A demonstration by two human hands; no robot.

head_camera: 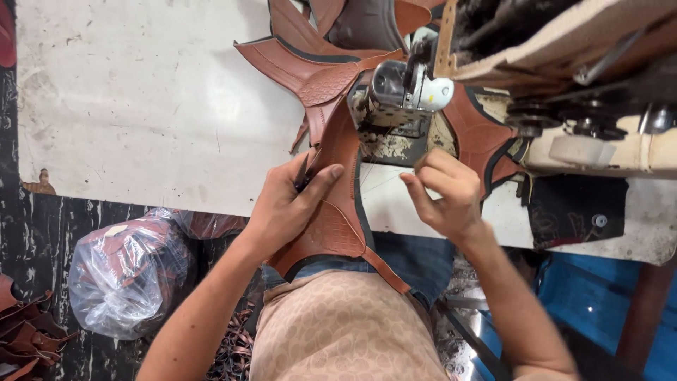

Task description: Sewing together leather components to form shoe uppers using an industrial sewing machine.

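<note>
Head view. The left hand (293, 201) grasps a brown leather piece (337, 204), thumb pressed across its upper face and fingers wrapped under its left edge. The piece runs from the person's lap, over the near edge of the white bench (141, 106), up to the sewing machine (402, 95) at the bench's far right. Its lower part carries an embossed woven texture and a dark trim along the edge; a narrow strap end hangs over the beige shirt (345, 331).

The right hand (444, 194) is clenched, fingertips pinched together just right of the leather piece, over the near edge of the bench. Whether anything lies in the pinch cannot be told.

More brown leather pieces (303, 60) fan out on the bench behind the machine head, overlapping one another. Another leather piece (479, 134) lies right of the machine.

Below the bench's near left edge, a clear plastic bag (127, 268) of brown material rests on the dark floor. Leather scraps (25, 331) lie at the far left of the floor.
</note>
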